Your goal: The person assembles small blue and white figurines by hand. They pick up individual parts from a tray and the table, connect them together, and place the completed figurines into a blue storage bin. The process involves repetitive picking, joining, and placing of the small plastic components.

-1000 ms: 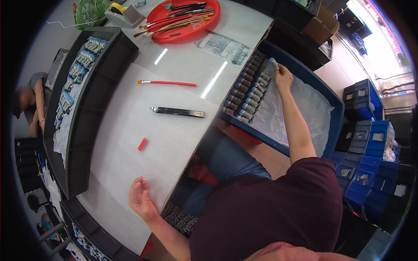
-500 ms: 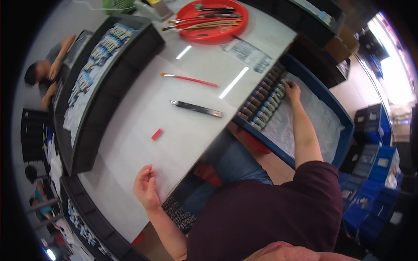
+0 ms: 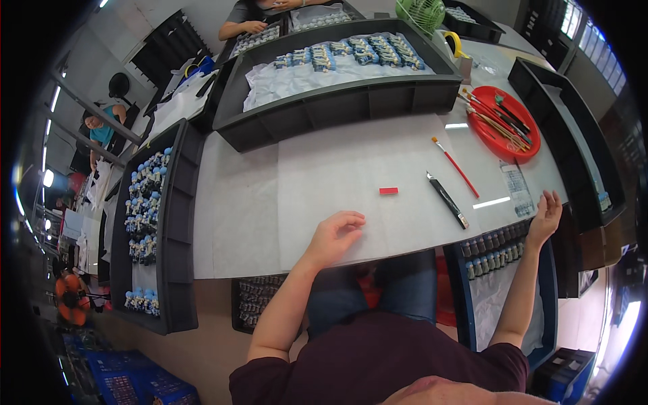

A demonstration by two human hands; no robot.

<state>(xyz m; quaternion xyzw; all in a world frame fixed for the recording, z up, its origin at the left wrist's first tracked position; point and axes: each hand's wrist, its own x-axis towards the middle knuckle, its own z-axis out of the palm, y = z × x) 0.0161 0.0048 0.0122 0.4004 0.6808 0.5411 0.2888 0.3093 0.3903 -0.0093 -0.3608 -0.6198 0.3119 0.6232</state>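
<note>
My left hand (image 3: 335, 236) rests on the white table (image 3: 317, 182) near its front edge, fingers loosely curled and holding nothing. My right hand (image 3: 545, 217) is at the table's right front corner, fingers spread, just above a blue tray (image 3: 503, 297) with rows of small dark figurines (image 3: 491, 250). A small red block (image 3: 388, 191) lies on the table ahead of my left hand. A black utility knife (image 3: 447, 199) and a red-handled paintbrush (image 3: 455, 167) lie between my hands.
A red round tray (image 3: 505, 123) of brushes sits at the right rear. Black trays of blue-white figurines stand at the back (image 3: 337, 74) and left (image 3: 152, 223). Another black tray (image 3: 574, 135) lines the right edge. Other people work at the far tables (image 3: 250, 17).
The view has swung round sharply. My right hand has lifted off the figurines in the blue tray to the table corner; my left hand stays on the table edge.
</note>
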